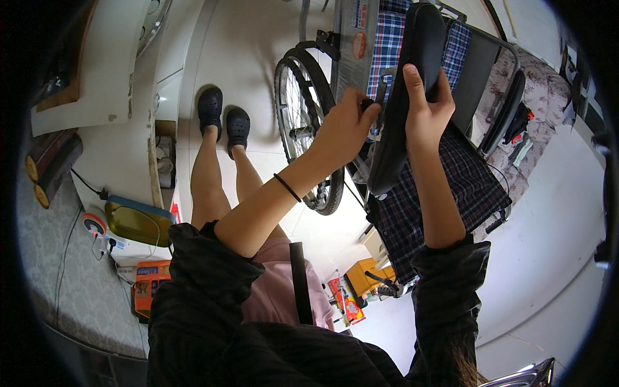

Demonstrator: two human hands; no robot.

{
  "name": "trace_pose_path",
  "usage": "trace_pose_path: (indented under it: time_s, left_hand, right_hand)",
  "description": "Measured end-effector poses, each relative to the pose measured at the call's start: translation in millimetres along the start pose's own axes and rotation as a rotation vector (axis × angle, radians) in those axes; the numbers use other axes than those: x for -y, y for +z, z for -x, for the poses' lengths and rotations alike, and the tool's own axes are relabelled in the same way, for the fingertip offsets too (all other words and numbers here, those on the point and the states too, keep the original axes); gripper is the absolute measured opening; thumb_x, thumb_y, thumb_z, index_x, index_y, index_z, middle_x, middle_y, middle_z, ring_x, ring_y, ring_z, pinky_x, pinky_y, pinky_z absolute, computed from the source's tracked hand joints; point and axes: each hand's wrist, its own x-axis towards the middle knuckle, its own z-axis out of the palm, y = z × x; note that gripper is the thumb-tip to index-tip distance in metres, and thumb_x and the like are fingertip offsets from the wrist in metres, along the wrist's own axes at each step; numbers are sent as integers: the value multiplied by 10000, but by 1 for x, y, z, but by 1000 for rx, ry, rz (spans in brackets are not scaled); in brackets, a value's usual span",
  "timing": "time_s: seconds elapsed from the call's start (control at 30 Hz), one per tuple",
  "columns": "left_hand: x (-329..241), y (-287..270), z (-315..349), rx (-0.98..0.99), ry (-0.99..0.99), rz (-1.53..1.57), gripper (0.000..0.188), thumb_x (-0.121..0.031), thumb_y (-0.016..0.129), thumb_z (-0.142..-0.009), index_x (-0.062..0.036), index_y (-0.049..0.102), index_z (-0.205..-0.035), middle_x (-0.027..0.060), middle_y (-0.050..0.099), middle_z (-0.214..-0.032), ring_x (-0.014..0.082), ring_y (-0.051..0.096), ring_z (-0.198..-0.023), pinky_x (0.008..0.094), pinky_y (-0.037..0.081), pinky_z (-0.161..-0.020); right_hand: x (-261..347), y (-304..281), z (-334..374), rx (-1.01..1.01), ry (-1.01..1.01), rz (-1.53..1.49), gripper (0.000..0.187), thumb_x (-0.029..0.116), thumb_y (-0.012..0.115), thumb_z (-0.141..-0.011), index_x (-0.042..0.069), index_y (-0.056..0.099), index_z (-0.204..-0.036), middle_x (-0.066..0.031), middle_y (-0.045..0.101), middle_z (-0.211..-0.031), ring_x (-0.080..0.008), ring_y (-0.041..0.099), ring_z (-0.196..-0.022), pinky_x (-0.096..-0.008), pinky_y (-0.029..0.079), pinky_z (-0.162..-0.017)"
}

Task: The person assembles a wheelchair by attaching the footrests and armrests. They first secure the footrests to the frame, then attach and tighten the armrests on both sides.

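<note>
A wheelchair with blue-and-red plaid fabric (pixel 445 193) stands in front of me, to the right. My right hand (pixel 429 109) grips its long black padded armrest (pixel 391 145), thumb on top and fingers round the far side. The armrest is tilted up beside the metal frame. My left hand (pixel 345 129) is closed, pinching a small black part (pixel 366 103) by the armrest's metal bracket (pixel 385 87); the fingers hide most of it. Below my left hand is the spoked wheel (pixel 332 200) with its black tyre. The second armrest (pixel 503 116) is on the far right side.
My feet in dark clogs (pixel 238 126) are on the pale tiled floor, left of the wheel. A white cabinet (pixel 138 155) with cables and a yellow-green container (pixel 138 222) lines the left. Flowered fabric (pixel 538 84) lies beyond the chair. Boxes (pixel 367 277) stand near the bottom.
</note>
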Motion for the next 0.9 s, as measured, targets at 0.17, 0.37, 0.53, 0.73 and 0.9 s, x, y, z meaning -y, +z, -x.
trace_pose_path:
  time_s: [0.17,0.37,0.53,0.73,0.9]
  left_hand:
    - [6,-8,-10,-76,453,-379,283,-178,537,-971,44,485,-1138,194,629,-908,321,639,-814,373,501,-748]
    - [1,-25,-9,-1,211,-255,410,-301,511,-993,52,484,-1200,147,663,-918,268,669,-792,372,538,-697]
    - [-4,-13,-20,206,-230,73,479,-370,576,-954,48,506,-1178,149,679,-872,266,675,-749,351,531,-664]
    - [15,-17,-13,-88,350,-137,447,-393,578,-940,39,589,-1052,195,643,-936,305,624,-898,428,507,-776]
    - [0,-20,-25,271,-313,142,579,-536,435,-973,6,638,-987,133,667,-711,247,662,-635,356,526,-681]
  right_hand:
    - [-6,-1,-2,-8,-24,24,626,432,760,-807,-92,614,-1116,-142,671,-953,-205,639,-891,-286,497,-796]
    - [-4,-1,0,11,-5,-9,644,450,765,-795,-87,618,-1117,-141,667,-948,-208,628,-880,-288,491,-799]
    - [2,0,0,-1,24,-12,615,436,776,-791,-76,622,-1095,-121,663,-922,-183,620,-867,-276,486,-772]
    - [3,-1,1,19,43,-32,631,451,773,-788,-73,610,-1100,-111,650,-897,-167,610,-837,-263,478,-759]
    - [3,-4,-1,52,60,11,658,463,775,-779,-63,596,-1131,-122,648,-912,-190,625,-849,-269,482,-770]
